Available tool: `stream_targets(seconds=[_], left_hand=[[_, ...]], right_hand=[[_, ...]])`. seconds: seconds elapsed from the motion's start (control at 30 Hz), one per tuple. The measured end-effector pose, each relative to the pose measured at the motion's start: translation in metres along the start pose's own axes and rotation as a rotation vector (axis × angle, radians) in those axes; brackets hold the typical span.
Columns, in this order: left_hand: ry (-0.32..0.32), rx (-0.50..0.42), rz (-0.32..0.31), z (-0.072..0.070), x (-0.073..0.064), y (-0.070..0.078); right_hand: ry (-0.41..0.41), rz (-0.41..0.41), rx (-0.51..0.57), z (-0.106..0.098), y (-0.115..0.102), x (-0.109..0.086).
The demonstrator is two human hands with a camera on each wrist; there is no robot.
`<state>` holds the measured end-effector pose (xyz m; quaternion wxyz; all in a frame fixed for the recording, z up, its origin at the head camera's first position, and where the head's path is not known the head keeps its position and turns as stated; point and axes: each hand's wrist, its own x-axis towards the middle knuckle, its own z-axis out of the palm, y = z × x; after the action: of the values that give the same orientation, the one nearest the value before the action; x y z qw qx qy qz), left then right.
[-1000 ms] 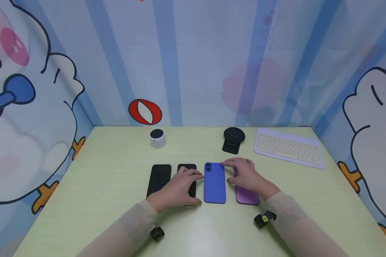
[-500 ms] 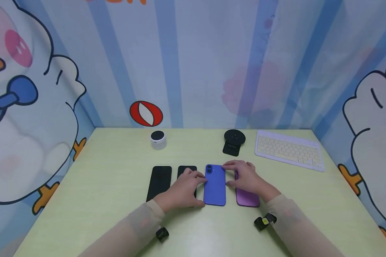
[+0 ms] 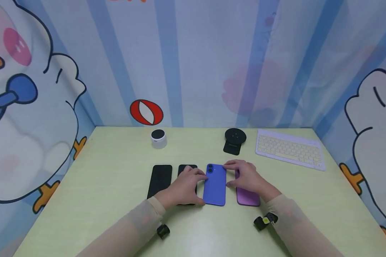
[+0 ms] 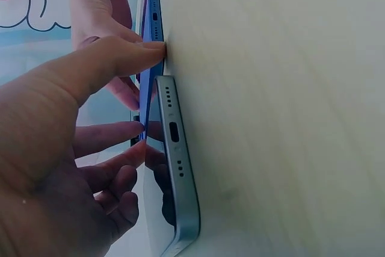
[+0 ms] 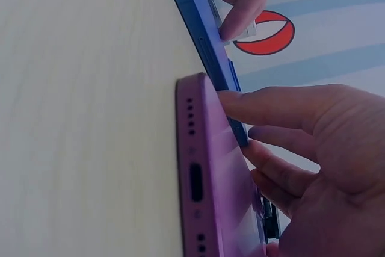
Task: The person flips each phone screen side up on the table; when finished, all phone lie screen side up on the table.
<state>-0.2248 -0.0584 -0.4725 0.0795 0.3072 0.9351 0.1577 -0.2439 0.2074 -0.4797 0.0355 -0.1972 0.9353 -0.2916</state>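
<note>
A blue phone (image 3: 214,187) lies back up on the table, its two camera lenses at the upper left. My left hand (image 3: 186,187) reaches over a dark-screened phone (image 3: 187,167); its thumb is at the blue phone's lower left corner and its fingertips (image 4: 137,129) at the left edge. On the other side, my right hand (image 3: 246,176) has its fingers at the upper right corner and its thumb (image 5: 246,105) against the right edge. Beneath the right hand lies a purple phone (image 3: 247,197), partly covered. Another dark-screened phone (image 3: 159,180) is at the left of the row.
Toward the back of the table (image 3: 122,160) stand a small white cylinder with a black top (image 3: 159,139) and a black round-headed stand (image 3: 234,140). A lilac keyboard (image 3: 289,149) lies at the back right. Printed curtains surround the table.
My left hand has moved right, its fingers now at the blue phone's left edge. The blue phone has turned slightly clockwise. My right hand stays nearly in place.
</note>
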Motion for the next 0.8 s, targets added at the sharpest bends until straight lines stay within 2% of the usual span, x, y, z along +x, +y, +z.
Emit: stream_targets(seconds=[0.3,0.53,0.8], left_hand=[[-0.013,-0.039,-0.015,0.0,0.0,0.002],[-0.013,-0.049,-0.008,0.0,0.0,0.001],[-0.038,-0.064,0.0,0.0,-0.001,0.005]], right_hand=[[0.053,0.006,-0.036,0.002,-0.003,-0.001],[0.12,0.003,-0.019,0.001,-0.005,-0.003],[0.137,-0.02,0.013,-0.005,-0.007,-0.01]])
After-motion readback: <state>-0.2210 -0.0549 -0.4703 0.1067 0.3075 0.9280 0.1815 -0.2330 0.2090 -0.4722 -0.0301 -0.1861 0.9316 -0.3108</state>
